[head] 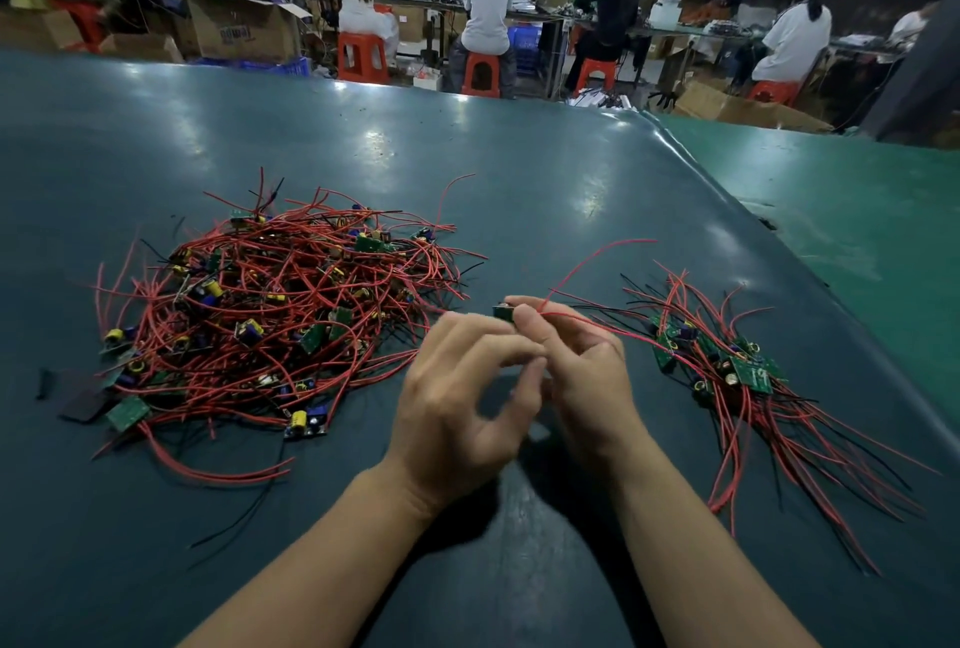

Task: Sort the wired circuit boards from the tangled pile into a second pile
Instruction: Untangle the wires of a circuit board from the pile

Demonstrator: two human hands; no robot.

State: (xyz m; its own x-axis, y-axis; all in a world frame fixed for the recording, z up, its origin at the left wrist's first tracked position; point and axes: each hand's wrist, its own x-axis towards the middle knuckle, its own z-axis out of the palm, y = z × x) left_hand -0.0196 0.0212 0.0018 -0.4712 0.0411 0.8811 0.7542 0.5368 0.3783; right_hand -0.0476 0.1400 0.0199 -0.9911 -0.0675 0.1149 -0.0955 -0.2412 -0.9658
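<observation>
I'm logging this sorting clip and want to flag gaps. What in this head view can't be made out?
- Held circuit board: mostly hidden behind the right hand and left hand.
- Board count in the tangled pile: buried under red wires.
- Markings on boards in the second pile: too small.

Two piles of red-wired circuit boards, a large tangled pile [270,315] and a smaller second pile [737,367], two hands, and one circuit board [504,311] held between them.
</observation>
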